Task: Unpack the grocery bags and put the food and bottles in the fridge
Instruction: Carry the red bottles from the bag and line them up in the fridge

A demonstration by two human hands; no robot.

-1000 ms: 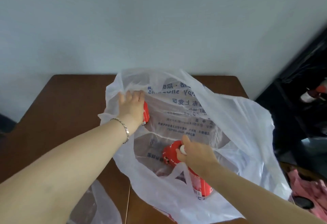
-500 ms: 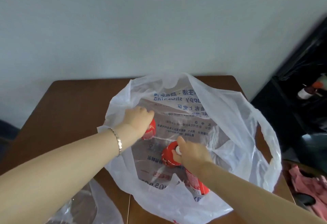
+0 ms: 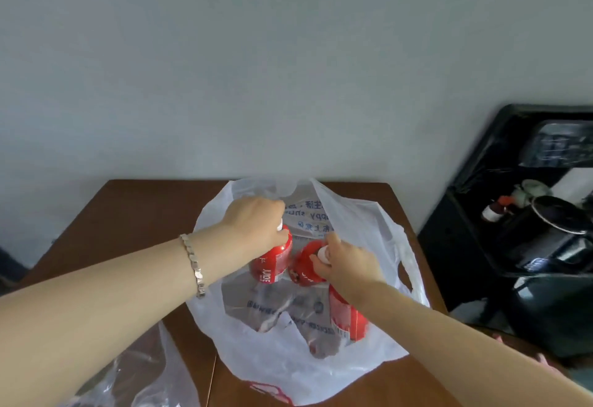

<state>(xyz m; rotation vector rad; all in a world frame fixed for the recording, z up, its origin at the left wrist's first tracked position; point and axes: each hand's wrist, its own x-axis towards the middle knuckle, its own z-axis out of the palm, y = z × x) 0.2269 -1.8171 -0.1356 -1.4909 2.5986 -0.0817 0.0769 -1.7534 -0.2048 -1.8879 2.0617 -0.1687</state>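
Two bottles stand inside the thin white translucent plastic grocery bag (image 3: 362,223), which lies open on the brown wooden bench (image 3: 128,220).

The left hand (image 3: 253,223) has its fingers curled down over the cap and shoulder of the left red plastic juice bottle (image 3: 272,265), which stands about upright. The right hand (image 3: 346,262) closes fingers and thumb round the neck of the right red plastic juice bottle (image 3: 301,270), just under its white cap. That bottle leans towards the person, its body running beneath the forearm. The two bottles sit just beside each other at the shoulders.

Both look full, so I judge them fairly heavy for their size, stiff in the wall and smooth in the printed sleeve. A grip on the body could slide. The neck under the cap offers a ledge and seems the safer hold, as long as the caps are tight.

The bag is soft and clingy. Its film may ride up with the bottles, so a straight upward lift through the open mouth suits best. Something pale shows low in the bag, but I cannot tell what it is.

A second, clear crumpled plastic bag (image 3: 144,371) lies at the near left edge of the bench. A dark unit (image 3: 481,214) at the right holds small containers; whether it is the fridge I cannot tell.
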